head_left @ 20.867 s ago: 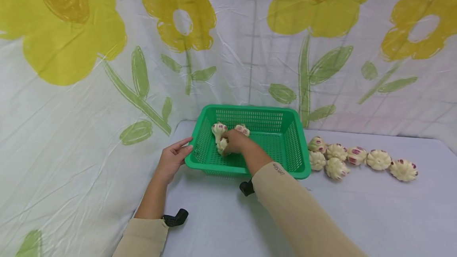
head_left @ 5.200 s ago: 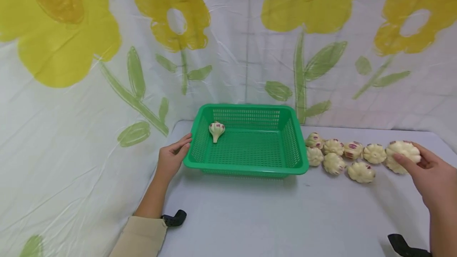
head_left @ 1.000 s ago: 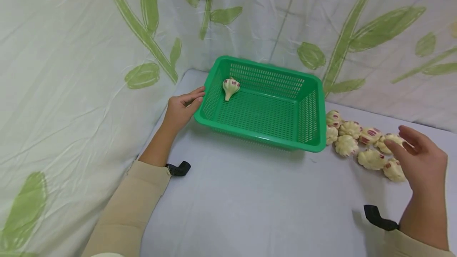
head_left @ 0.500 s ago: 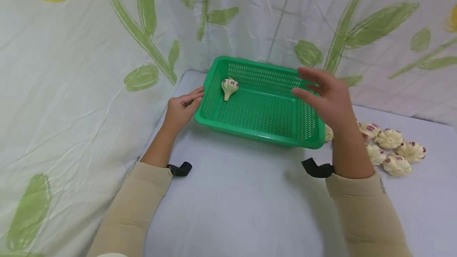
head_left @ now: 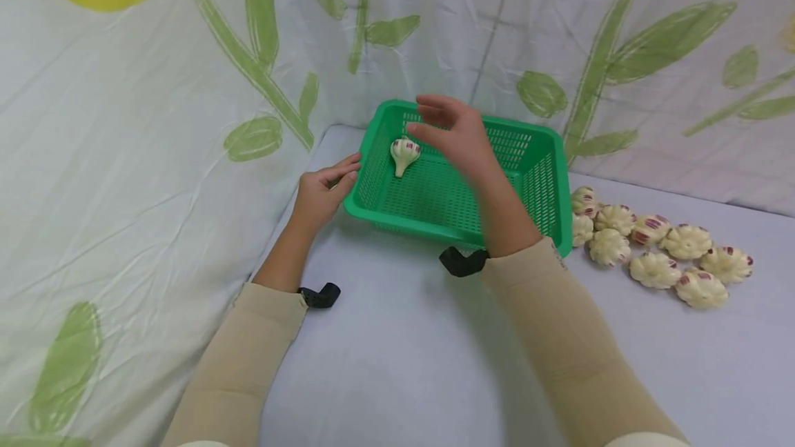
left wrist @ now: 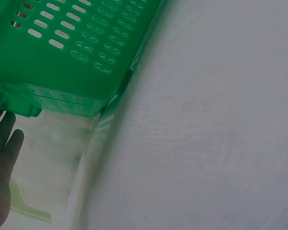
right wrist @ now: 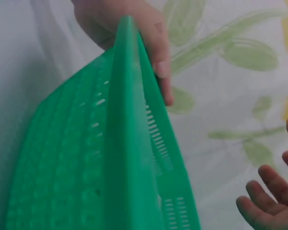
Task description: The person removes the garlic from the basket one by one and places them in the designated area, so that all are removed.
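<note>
A green slotted plastic basket (head_left: 459, 234) stands on the white-covered table. One garlic bulb (head_left: 405, 153), cream with purple streaks, lies inside near its left wall. My left hand (head_left: 319, 197) rests its fairly straight fingers against the basket's left rim; the left wrist view shows those fingertips right at the rim. Above the basket's left part, my right hand (head_left: 456, 136) hovers with nothing in it, fingers loosely bent and apart, over the bulb. In the right wrist view the fingers (right wrist: 273, 187) of that hand are spread.
To the right of the basket several garlic bulbs (head_left: 655, 270) lie in two rough rows on the table. A white curtain (head_left: 478, 33) printed with yellow flowers hangs behind and along the left side. Each wrist carries a black camera mount (head_left: 462, 262).
My right hand has swept left, empty, from the bulbs on the table to above the basket. Earlier, it moved bulbs from the basket to the table. My left hand has stayed at the rim.
</note>
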### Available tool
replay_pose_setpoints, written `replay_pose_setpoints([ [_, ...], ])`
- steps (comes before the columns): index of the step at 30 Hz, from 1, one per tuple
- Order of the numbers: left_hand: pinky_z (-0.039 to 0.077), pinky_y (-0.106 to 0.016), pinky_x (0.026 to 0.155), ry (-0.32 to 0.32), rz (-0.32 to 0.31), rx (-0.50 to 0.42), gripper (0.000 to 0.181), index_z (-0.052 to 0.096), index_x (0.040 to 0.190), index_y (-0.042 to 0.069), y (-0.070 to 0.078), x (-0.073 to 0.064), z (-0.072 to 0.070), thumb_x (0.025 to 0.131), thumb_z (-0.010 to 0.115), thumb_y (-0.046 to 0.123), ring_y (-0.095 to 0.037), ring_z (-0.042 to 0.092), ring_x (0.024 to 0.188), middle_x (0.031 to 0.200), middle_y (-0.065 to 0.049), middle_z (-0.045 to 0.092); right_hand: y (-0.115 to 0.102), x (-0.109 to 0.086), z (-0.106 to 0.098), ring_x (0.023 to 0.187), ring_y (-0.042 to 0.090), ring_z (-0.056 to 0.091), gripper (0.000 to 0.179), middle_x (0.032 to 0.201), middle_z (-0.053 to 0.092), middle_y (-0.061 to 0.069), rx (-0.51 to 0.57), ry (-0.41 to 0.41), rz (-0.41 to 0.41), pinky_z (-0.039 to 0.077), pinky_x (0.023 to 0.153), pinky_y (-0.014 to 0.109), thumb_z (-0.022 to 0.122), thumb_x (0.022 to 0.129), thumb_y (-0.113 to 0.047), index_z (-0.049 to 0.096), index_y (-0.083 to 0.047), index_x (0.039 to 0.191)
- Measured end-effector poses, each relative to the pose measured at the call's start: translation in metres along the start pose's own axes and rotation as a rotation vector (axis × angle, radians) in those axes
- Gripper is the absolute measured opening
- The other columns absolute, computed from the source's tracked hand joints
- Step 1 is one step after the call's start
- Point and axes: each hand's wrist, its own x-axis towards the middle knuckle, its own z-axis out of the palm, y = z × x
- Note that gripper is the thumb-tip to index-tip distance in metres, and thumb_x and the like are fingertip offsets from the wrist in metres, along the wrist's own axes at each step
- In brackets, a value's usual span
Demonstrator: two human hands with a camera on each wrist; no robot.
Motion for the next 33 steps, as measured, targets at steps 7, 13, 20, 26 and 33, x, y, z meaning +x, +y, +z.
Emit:
replay_pose_setpoints([
  [7, 0.049, -0.019, 0.097, 0.004, 0.004, 0.021, 0.025, 0.067, 0.115, -0.012, 0.014, -0.005, 0.002, 0.096, 0.060, 0.002, -0.027, 0.059, 0.124, 0.130, -0.022, 0.061, 0.021, 0.028, 0.027, 0.128, 0.019, 0.050, 0.051, 0.141, 0.055, 0.007, 0.123, 0.061, 0.184, 0.042, 0.108, 0.041, 0.074, 0.090, -0.028, 0.057, -0.020, 0.138],
  [13, 0.049, -0.019, 0.098, -0.001, 0.008, 0.005, 0.025, 0.067, 0.116, -0.010, 0.009, -0.003, 0.002, 0.096, 0.061, 0.004, -0.025, 0.058, 0.125, 0.131, -0.020, 0.061, 0.045, 0.040, 0.039, 0.138, 0.025, 0.042, 0.060, 0.150, 0.046, 0.007, -0.039, 0.020, 0.257, 0.041, 0.109, 0.044, 0.071, 0.092, -0.030, 0.049, -0.018, 0.146],
  [20, 0.048, -0.018, 0.098, -0.007, 0.001, 0.003, 0.026, 0.067, 0.118, -0.010, 0.009, -0.001, 0.001, 0.097, 0.061, 0.005, -0.025, 0.057, 0.127, 0.132, -0.020, 0.060, 0.061, 0.045, 0.046, 0.136, 0.031, 0.043, 0.073, 0.153, 0.042, 0.011, -0.345, -0.124, 0.255, 0.043, 0.107, 0.048, 0.073, 0.089, -0.031, 0.038, -0.018, 0.152],
  [26, 0.048, -0.019, 0.099, 0.001, 0.009, -0.005, 0.025, 0.066, 0.116, -0.011, 0.011, -0.001, 0.002, 0.096, 0.061, 0.002, -0.027, 0.057, 0.126, 0.130, -0.022, 0.061, 0.067, 0.047, 0.048, 0.138, 0.031, 0.041, 0.079, 0.153, 0.041, 0.012, -0.416, -0.200, 0.236, 0.041, 0.108, 0.048, 0.076, 0.087, -0.026, 0.035, -0.017, 0.154],
  [33, 0.048, -0.018, 0.098, 0.004, 0.006, 0.001, 0.025, 0.067, 0.116, -0.011, 0.012, -0.002, 0.001, 0.095, 0.061, 0.002, -0.022, 0.059, 0.125, 0.130, -0.023, 0.060, 0.067, 0.046, 0.051, 0.132, 0.031, 0.047, 0.073, 0.147, 0.047, 0.015, -0.486, -0.249, 0.228, 0.046, 0.104, 0.046, 0.076, 0.087, -0.021, 0.040, -0.014, 0.151],
])
